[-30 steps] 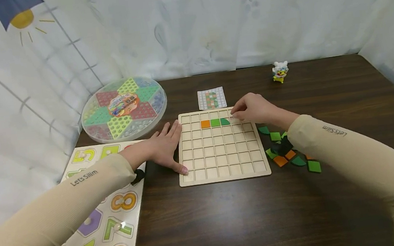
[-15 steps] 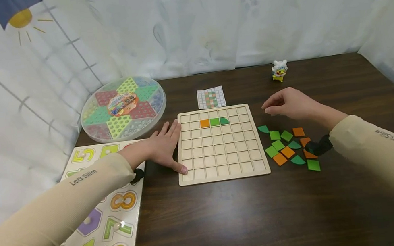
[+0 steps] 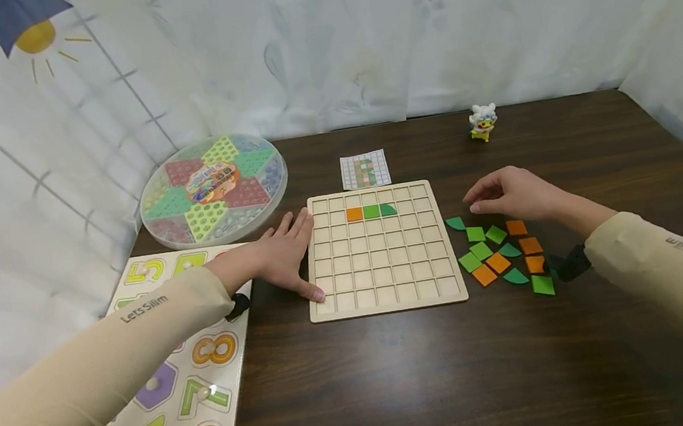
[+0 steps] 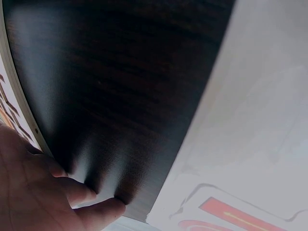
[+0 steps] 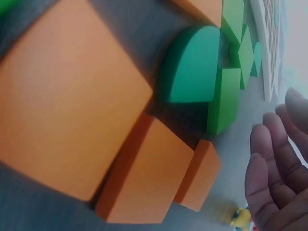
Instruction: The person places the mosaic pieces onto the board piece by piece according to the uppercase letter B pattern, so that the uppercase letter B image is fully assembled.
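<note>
A wooden grid board point(image 3: 380, 259) lies flat in the middle of the head view. One row near its top holds an orange square tile point(image 3: 354, 214), a green square tile point(image 3: 371, 212) and a dark green quarter-circle tile point(image 3: 387, 209). My left hand point(image 3: 283, 258) rests along the board's left edge, fingers spread and thumb on the near corner. Above the table right of the board hovers my right hand point(image 3: 518, 194), fingers loosely bent, nothing visible in them. Just below it lie several loose tiles, among them orange squares point(image 3: 531, 245), light green squares point(image 3: 474, 233) and dark green quarter-circles point(image 3: 516, 277).
A small printed pattern card point(image 3: 365, 170) lies behind the board. At the back right stands a white and yellow figurine point(image 3: 483, 122). The left side holds a round Chinese checkers set point(image 3: 212, 185) and a number-and-shape puzzle board point(image 3: 167, 405) under my left forearm.
My right hand has left the grid board, moved right over the loose tiles, and then sunk slightly toward them. The left hand stays at the board's edge.
</note>
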`<state>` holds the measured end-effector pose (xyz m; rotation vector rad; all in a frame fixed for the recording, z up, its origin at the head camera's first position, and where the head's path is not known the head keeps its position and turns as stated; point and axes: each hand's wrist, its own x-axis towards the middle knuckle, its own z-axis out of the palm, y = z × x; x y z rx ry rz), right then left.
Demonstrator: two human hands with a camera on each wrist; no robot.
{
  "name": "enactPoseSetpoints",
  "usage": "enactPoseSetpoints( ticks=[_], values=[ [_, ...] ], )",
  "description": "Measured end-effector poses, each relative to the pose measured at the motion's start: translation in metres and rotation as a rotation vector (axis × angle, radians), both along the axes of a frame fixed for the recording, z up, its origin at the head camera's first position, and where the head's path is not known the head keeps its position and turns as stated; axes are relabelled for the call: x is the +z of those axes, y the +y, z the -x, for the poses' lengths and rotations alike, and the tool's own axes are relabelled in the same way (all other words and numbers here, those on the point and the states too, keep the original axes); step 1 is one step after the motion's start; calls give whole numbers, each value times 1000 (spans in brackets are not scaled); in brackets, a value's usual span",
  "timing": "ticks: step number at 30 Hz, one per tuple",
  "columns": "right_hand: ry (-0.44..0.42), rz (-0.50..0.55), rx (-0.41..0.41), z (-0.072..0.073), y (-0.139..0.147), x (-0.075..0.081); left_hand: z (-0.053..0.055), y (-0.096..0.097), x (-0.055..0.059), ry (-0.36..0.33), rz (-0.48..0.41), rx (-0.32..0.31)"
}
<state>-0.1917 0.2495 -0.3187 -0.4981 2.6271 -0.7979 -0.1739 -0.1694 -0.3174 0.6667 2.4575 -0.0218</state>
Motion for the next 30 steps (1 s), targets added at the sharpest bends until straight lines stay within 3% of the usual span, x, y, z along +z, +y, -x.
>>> enactPoseSetpoints(
  ticks=[10,25,30],
  values=[
    [-15,-62,19,-8,27,-1,0,0,0,1,5,-2],
    [-107,-74,-32,-14,60,-12,1,-1,0,1,7,-3],
    [-44,-94,-14,-15,58,-14,0,0,1,0,14,-2]
  ],
)
